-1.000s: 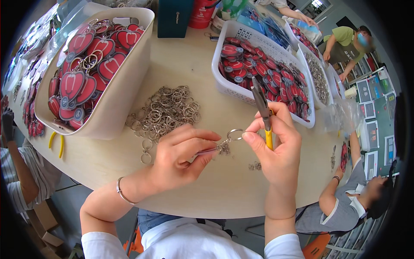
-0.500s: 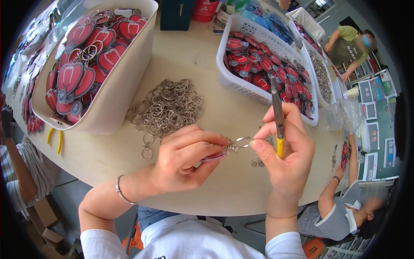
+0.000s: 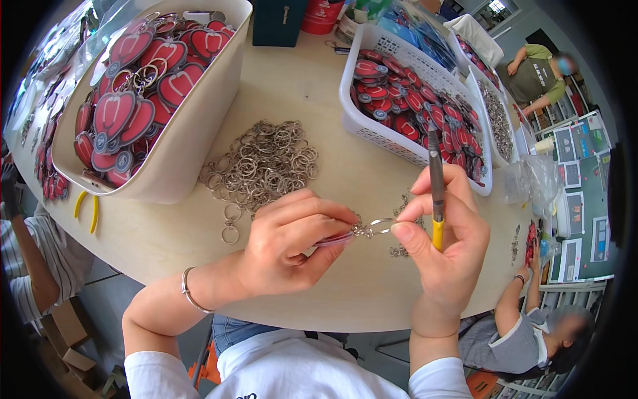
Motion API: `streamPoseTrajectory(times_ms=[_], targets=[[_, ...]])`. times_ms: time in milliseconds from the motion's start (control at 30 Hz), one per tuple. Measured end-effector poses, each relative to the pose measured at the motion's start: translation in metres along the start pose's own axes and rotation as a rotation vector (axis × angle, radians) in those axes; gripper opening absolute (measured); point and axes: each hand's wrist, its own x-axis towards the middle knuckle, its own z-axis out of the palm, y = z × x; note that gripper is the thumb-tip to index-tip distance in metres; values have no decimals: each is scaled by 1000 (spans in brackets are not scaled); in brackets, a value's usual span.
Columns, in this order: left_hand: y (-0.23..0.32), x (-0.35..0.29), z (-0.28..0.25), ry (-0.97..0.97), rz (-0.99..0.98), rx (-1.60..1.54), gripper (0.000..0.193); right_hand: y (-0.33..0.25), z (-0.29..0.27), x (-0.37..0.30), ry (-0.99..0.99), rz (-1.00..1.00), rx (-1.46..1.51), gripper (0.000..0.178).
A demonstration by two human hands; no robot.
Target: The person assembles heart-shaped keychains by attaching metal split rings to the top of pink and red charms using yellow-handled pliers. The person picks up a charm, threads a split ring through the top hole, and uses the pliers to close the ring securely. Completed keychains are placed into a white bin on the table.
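Observation:
Close in front of me, my left hand (image 3: 296, 243) is closed on a flat heart-shaped charm (image 3: 334, 239), seen edge-on and mostly hidden by the fingers. From the charm a short metal link leads to a key ring (image 3: 382, 227). Thumb and forefinger of my right hand (image 3: 444, 236) pinch the ring's other side. That same hand also holds slim pliers (image 3: 436, 179) upright, dark metal above and yellow at the grip. Left of them lies a heap of key rings (image 3: 266, 163) on the table. Small metal links (image 3: 401, 251) lie partly hidden behind my right hand.
A tall cream bin (image 3: 199, 149) of red heart keychains stands at left, with yellow-handled pliers (image 3: 94, 214) beside it. A white basket (image 3: 351, 100) of red charms stands at far right. Beyond it is a tray of metal parts (image 3: 495, 113). Co-workers sit or stand around the table.
My hands keep their grips on the charm, ring and pliers, with only a slight shift of the right hand. At right, the seated co-worker's arm has moved.

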Motion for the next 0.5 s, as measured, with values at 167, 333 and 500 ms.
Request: streamPoseTrajectory(times_ms=[167,333,500], targets=[[-1,0,-2,-13,-13,-15,19,0,-1,-1,7,2,2,14],[0,0,-2,-6,-17,-31,18,-1,-2,0,33,11,22,15],[1,0,-3,-9,-22,-29,18,-2,-3,-1,25,26,42,16]])
